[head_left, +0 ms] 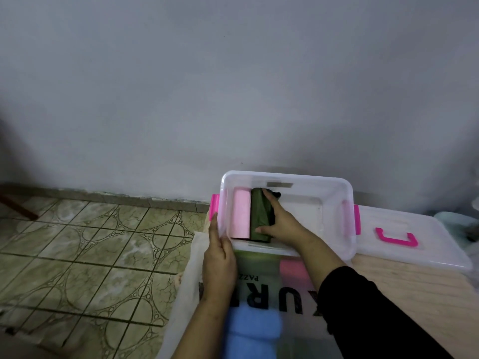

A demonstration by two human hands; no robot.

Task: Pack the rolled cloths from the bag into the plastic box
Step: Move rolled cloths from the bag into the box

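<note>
- Floor tiles at 9 o'clock; not involved.
- Bag, translucent white with dark lettering, lies at 6 o'clock, mouth toward the box. Through its skin show a blue roll, a pink roll and something greenish.
- Left hand at 7 o'clock of the box, flat and relaxed against the box's near-left corner, on top of the bag. It grips nothing; judged to be steadying.
- Plastic box, clear with pink latches, at centre, lid off.
- In the box's 9 o'clock end: pale pink roll against the left wall, dark green roll touching its right side, both lying flat.
- Right hand inside the box, fingers wrapped over a black roll, pressing it against the green roll.
- Step in hand (judgement): seating the third roll.
- Next move calls for letting go, then reaching to 6 o'clock into the bag for another roll; the 3 o'clock half of the box is free.
- Lid with pink handle rests at 3 o'clock on the wooden table.
</note>
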